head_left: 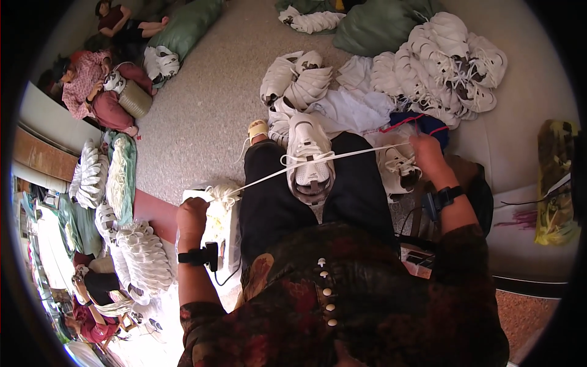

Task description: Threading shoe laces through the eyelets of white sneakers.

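Between my knees a white shoe [309, 131] rests with its heel toward me. A white shoelace [362, 153] is threaded through its front and pulled taut across it in both directions. My left hand [192, 215] is closed on one end of the lace, out beside my left knee. The other end is gripped in my right hand [428, 153], raised beyond my right knee. A small loop of lace stands up at the shoe's left side. Below the lace the dark inside of the heel shows.
A bundle of loose laces [223, 194] lies by my left leg. Stacked white shoes [296, 79] and a larger shoe pile [443, 67] stand ahead, with white cloth [351, 107] between. Green sacks [385, 27] lie behind. Other people [101, 85] sit at the left among more shoes.
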`<state>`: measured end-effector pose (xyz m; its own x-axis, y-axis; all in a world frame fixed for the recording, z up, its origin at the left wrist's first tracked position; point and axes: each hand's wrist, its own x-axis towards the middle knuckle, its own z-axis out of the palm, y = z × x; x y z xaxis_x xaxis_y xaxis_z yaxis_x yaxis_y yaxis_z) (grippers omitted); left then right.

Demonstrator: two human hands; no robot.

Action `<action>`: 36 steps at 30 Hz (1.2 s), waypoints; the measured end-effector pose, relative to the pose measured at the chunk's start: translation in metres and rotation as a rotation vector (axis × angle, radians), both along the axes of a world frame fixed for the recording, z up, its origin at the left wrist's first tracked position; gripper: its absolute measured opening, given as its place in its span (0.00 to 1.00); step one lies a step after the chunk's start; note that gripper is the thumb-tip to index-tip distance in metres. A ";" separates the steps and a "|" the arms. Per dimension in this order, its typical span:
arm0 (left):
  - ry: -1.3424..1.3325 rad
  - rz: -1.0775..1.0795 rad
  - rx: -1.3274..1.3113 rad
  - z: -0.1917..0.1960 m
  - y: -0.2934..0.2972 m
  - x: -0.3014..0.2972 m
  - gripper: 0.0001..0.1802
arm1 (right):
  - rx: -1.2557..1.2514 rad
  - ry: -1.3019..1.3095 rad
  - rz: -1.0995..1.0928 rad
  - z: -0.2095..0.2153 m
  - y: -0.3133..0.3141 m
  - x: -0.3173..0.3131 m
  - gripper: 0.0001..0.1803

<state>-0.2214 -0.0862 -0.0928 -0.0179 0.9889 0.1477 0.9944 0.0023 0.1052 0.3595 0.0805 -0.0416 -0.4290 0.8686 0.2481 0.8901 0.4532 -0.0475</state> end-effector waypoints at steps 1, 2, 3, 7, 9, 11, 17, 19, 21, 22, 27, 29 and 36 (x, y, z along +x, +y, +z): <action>0.085 -0.125 -0.027 -0.003 0.002 0.002 0.06 | 0.037 -0.014 0.008 0.003 -0.002 -0.003 0.06; -0.186 -0.071 -0.019 -0.006 0.000 0.005 0.06 | 0.039 -0.013 0.001 0.002 -0.002 -0.007 0.06; -0.313 0.025 -0.070 -0.009 0.000 0.009 0.06 | 0.098 0.061 0.028 -0.001 -0.002 -0.011 0.05; -0.906 0.160 -0.213 -0.001 0.016 0.048 0.06 | -0.372 0.736 -0.130 -0.025 -0.002 -0.042 0.04; -1.408 0.155 -0.344 0.008 0.029 0.080 0.06 | -0.863 1.169 -0.366 -0.013 -0.014 -0.085 0.07; -1.684 0.104 -0.495 0.022 0.041 0.117 0.06 | -0.938 1.279 -0.262 -0.017 -0.023 -0.120 0.06; -1.595 -0.139 -0.619 0.041 0.077 0.203 0.06 | -0.836 1.274 -0.207 -0.038 -0.031 -0.174 0.08; -1.551 -0.147 -0.610 0.035 0.087 0.218 0.06 | -0.728 1.213 -0.254 -0.038 -0.032 -0.178 0.10; -1.441 -0.119 -0.620 0.032 0.094 0.224 0.07 | -0.662 1.181 -0.244 -0.039 -0.034 -0.182 0.10; -1.440 -0.117 -0.623 0.030 0.095 0.226 0.07 | -0.593 1.151 -0.235 -0.040 -0.034 -0.183 0.11; -1.371 -0.119 -0.603 0.019 0.097 0.229 0.07 | -0.316 0.891 -0.188 -0.054 -0.031 -0.186 0.07; -1.384 -0.127 -0.592 0.018 0.097 0.230 0.07 | -0.249 0.804 -0.174 -0.062 -0.028 -0.183 0.06; -1.377 -0.147 -0.583 0.018 0.096 0.230 0.06 | -0.311 0.751 -0.209 -0.057 -0.035 -0.192 0.04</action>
